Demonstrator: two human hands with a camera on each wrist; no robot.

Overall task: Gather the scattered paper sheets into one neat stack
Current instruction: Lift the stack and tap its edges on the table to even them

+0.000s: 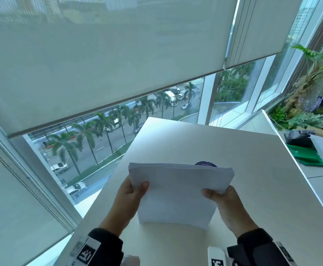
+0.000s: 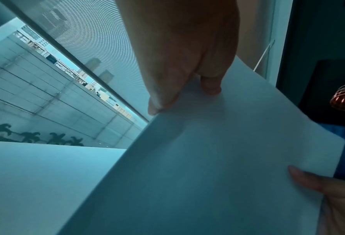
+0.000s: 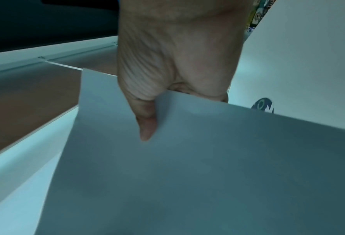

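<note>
The paper stack [image 1: 178, 191] stands on its lower edge on the table [image 1: 252, 169], tilted toward the person. The left hand [image 1: 132, 196] pinches its left side, the right hand [image 1: 226, 204] its right, thumbs on the near face. Judged step: squaring the gathered sheets. Top edges look slightly fanned, though blur limits certainty. Next: tap level, lay flat. Bare table lies all around; a dark round sticker [image 1: 205, 164] sits just behind.

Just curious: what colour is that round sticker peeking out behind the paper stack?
Dark purple-blue with pale markings; the round sticker shows best in the head view.
</note>
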